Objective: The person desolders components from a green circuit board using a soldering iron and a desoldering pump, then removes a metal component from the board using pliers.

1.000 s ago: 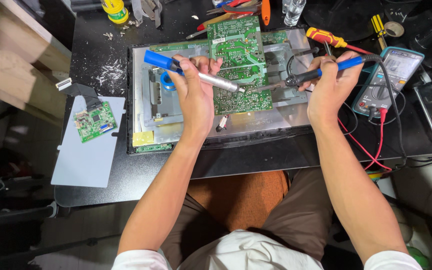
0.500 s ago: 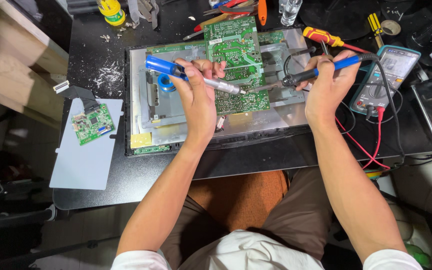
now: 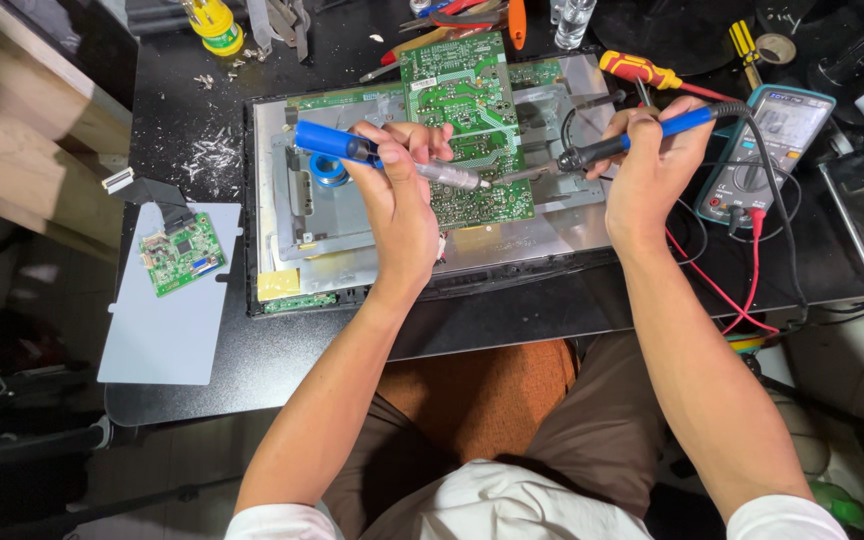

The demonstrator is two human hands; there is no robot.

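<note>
Both hands are clamped on tools: the left hand grips a blue-handled desoldering pump, the right hand a soldering iron, tips meeting over the green circuit board. That board lies on the grey metal panel toward the desk's far edge. A grey sheet sits at the left edge, a multimeter at the right. The board looks light, stiff and fragile; best held by its edges.

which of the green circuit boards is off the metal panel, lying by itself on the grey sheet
The small green board at far left. It lies on the grey sheet, away from both hands; the large green board sits on the metal panel.
</note>
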